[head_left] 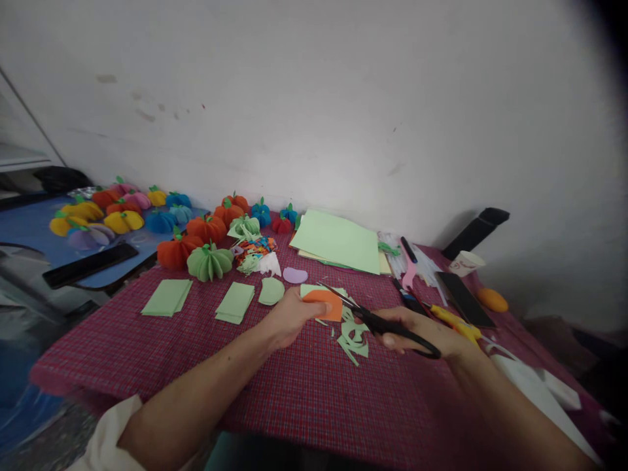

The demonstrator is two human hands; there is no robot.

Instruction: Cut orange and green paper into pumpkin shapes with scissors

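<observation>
My left hand [292, 317] pinches a folded orange paper piece [324, 303] just above the red checked tablecloth [304, 386]. My right hand [417, 330] grips black-handled scissors [387, 322], and their blades reach across the top of the orange piece. Light green paper scraps [354, 337] lie on the cloth under the scissors, between my two hands. A green half-round cutout [271, 291] and a purple cutout [295, 275] lie just beyond my left hand.
Folded green paper stacks [167, 297] [235, 302] lie at the left. Many paper pumpkins [210, 260] line the back left. Green sheets [338, 241], a pink tool [409, 273], a yellow cutter [456, 322], a phone [464, 297], a cup [466, 263] and white paper [534, 386] fill the right.
</observation>
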